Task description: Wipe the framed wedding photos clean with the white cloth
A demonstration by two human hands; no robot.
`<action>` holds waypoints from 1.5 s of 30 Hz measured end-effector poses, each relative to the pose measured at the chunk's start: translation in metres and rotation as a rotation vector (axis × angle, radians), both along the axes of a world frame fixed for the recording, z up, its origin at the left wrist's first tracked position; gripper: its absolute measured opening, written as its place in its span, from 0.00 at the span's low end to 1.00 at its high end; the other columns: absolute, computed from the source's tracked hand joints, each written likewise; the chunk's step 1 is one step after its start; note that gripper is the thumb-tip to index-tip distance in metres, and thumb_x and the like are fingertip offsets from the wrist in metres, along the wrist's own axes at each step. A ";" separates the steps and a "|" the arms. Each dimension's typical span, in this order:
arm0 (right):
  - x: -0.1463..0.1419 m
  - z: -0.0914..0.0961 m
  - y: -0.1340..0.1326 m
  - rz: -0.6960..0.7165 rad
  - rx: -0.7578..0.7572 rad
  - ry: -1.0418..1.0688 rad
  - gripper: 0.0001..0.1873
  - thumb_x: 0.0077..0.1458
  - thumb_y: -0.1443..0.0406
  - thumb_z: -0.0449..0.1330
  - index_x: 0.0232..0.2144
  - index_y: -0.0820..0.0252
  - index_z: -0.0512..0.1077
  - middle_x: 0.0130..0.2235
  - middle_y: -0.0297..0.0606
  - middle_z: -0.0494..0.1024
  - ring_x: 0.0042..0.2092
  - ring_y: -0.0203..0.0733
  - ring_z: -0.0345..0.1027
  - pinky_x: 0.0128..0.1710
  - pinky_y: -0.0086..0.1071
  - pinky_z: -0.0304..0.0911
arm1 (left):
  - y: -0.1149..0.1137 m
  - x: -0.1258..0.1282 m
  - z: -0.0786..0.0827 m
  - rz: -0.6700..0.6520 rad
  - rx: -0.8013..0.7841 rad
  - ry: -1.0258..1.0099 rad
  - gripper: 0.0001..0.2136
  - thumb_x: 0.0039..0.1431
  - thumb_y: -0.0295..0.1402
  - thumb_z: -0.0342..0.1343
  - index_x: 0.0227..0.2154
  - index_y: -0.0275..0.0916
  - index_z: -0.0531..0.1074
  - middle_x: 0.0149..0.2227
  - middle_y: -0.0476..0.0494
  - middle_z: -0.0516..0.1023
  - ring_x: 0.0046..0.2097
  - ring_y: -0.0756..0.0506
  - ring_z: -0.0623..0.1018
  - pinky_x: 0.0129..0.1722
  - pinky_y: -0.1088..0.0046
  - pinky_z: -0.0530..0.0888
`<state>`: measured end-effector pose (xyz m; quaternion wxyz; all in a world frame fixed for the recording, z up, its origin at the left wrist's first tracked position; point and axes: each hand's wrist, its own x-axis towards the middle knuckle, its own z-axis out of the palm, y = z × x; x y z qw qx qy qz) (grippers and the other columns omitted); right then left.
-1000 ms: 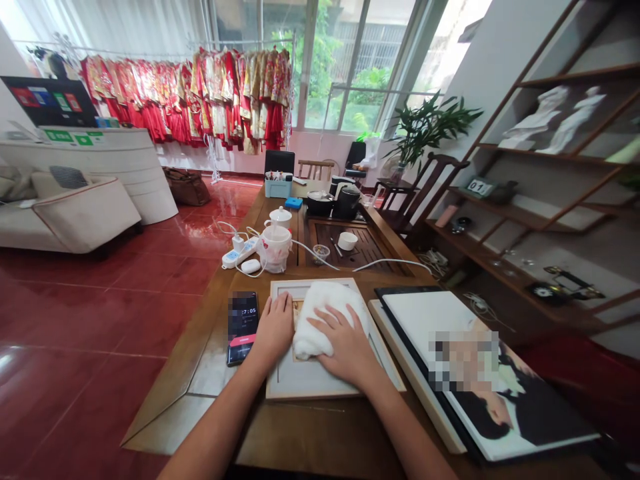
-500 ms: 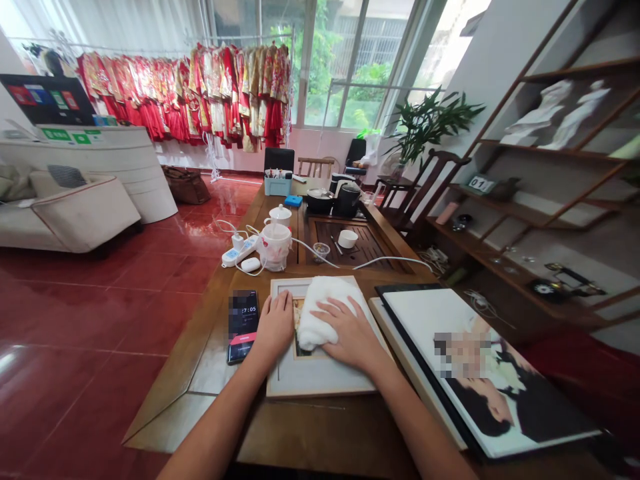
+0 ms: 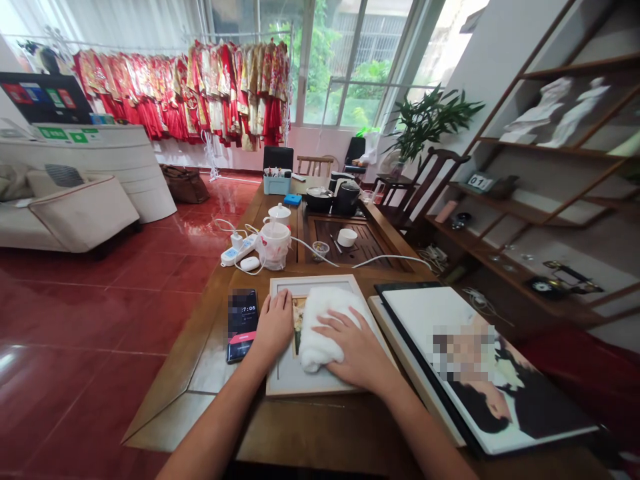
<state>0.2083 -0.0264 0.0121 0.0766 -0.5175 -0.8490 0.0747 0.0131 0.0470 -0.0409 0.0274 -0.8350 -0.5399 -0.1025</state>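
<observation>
A picture frame (image 3: 295, 383) with a pale wooden edge and a wide white mount lies flat on the wooden table. My left hand (image 3: 277, 323) rests on its left side, fingers stretched out flat. A folded white towel (image 3: 320, 303) covers most of the small picture in the middle; only the picture's left strip (image 3: 297, 323) shows. Spread over the towel, my right hand (image 3: 353, 343) presses down with its fingers apart. Just left of the frame lies a phone (image 3: 243, 327) with a lit timer.
Large framed portraits (image 3: 410, 310) are stacked at the right. Beyond the frame stand a bagged white cup (image 3: 275, 243), a power strip (image 3: 239, 252), a small white bowl (image 3: 347, 237) on the tea tray (image 3: 365, 257), and a cable (image 3: 393, 259).
My right hand and the towel have shifted slightly right and toward me across the frame. My left hand stays on the frame's left side.
</observation>
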 end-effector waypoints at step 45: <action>-0.018 -0.004 0.028 -0.093 0.116 -0.033 0.26 0.51 0.54 0.58 0.53 0.49 0.68 0.58 0.38 0.69 0.61 0.53 0.54 0.63 0.53 0.27 | -0.001 -0.001 0.005 -0.021 -0.043 0.041 0.23 0.66 0.29 0.39 0.62 0.29 0.57 0.65 0.34 0.57 0.65 0.42 0.59 0.64 0.61 0.55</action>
